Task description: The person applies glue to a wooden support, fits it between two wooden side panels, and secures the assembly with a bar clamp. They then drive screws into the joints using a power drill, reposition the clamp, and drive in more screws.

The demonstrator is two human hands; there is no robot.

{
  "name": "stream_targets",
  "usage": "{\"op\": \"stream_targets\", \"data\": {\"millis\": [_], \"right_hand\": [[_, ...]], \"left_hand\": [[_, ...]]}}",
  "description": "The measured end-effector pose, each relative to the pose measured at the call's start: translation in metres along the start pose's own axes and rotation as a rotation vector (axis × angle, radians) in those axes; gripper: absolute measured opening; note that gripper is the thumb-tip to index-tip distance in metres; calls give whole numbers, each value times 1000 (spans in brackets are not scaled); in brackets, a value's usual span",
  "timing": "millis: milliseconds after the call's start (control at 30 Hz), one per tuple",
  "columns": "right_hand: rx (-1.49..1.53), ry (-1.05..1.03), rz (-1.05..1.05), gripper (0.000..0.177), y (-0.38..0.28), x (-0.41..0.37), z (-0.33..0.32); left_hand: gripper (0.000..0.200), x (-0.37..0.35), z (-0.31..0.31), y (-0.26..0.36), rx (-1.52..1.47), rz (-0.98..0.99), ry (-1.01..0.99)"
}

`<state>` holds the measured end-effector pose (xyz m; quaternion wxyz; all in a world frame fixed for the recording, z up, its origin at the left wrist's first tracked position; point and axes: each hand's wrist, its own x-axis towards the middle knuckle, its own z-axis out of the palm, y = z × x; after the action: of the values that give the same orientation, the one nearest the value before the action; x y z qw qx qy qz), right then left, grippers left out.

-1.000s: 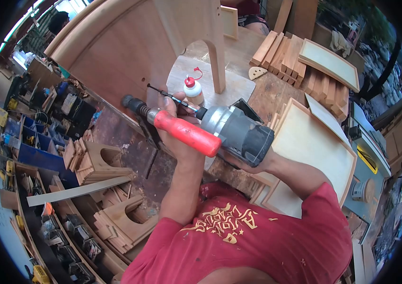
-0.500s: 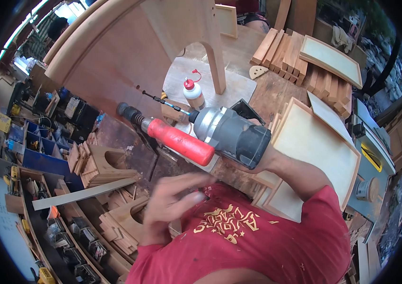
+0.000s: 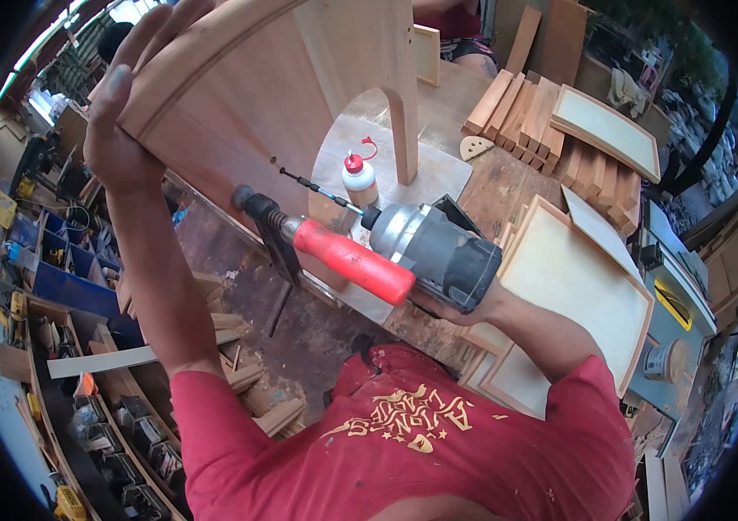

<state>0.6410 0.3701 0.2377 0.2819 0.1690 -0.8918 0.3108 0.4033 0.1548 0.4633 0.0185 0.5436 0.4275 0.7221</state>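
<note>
A large curved wooden piece with an arched cut-out and a leg stands on the workbench. My left hand grips its rounded edge at the upper left, fingers reaching over the rim. In my right hand, mostly hidden behind the tool, is a cordless drill. Its long thin bit points at the wooden face, with the tip close to a small dark hole. A clamp with a red handle sits in front of the drill, its screw end by the wood's lower edge.
A white glue bottle with a red cap stands behind the bit. Stacked wood strips and framed panels lie to the right. Tool bins fill the left side. Another person is partly visible at the back.
My left hand has gone from in front of my chest up to the wooden piece's edge and taken hold. The drill remains in my right hand; the view has shifted slightly.
</note>
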Motion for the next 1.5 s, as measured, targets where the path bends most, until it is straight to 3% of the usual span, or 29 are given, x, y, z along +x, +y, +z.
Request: {"op": "stream_targets", "data": {"millis": [67,167,267,433,700,833,1033,1333,1500], "right_hand": [[-14,-8,1,40,1,4,4],[22,-8,-1,41,3,8,6],[-42,-20,-25,41,9,5,5],[-76,-2,-37,41,3,8,2],[120,-52,7,44,3,43,-1],[364,-35,145,46,4,45,4],[114,-17,-36,43,5,47,4],[208,-74,47,41,11,58,3],[40,-90,-39,38,21,58,4]], "left_hand": [[62,-1,-9,-7,11,28,27],[55,0,-20,-10,-179,33,-112],[51,1,-29,-12,-87,50,-87],[49,1,-33,-17,-202,44,-101],[47,1,-36,-17,-147,61,-100],[45,-2,-36,-16,-200,12,-46],[43,-3,-31,-13,-109,41,10],[27,2,-23,-14,-33,60,-89],[27,2,-24,-17,12,82,-49]]}}
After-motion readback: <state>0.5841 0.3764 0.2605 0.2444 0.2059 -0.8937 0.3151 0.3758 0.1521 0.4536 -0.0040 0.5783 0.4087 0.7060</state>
